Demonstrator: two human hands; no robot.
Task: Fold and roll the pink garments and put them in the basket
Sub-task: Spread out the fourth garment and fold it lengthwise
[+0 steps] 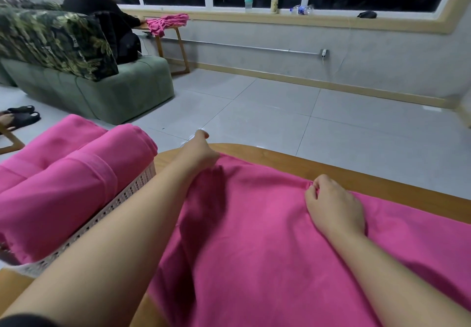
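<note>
Both my left hand (201,154) and right hand (331,201) pinch the far edge of the pink garment (267,250) spread on the table (356,173), ready to fold it toward me, I think.

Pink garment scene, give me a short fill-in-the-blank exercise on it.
1. The flat pink cloth garment lies spread on a ____ table.
2. The white woven basket holds ____ rolled pink garments.
3. The right hand pinches the garment's ____ edge.

Missing: wooden; two; far
</note>
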